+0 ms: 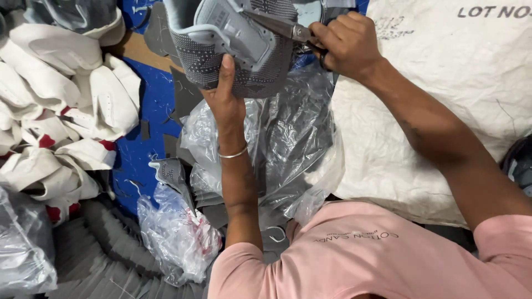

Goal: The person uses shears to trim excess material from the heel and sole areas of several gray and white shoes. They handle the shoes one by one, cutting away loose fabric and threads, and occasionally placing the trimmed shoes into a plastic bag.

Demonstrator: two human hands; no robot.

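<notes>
My left hand (pixel 227 94) grips a grey knitted shoe upper (pixel 233 39) from below, thumb pressed against its side, and holds it up at the top middle of the view. My right hand (pixel 343 41) is closed on a pair of metal scissors (pixel 280 25), whose blades point left onto the upper's pale grey overlay. A thin metal bangle sits on my left wrist. Crumpled clear plastic bags (pixel 288 144) lie under both arms.
A heap of white shoe uppers with red lining (pixel 61 105) fills the left side. A large white woven sack (pixel 443 83) lies on the right. Grey offcuts (pixel 172 171) are scattered on a blue surface (pixel 152 111). Stacked grey pieces (pixel 111 249) and more plastic bags (pixel 177 232) lie at lower left.
</notes>
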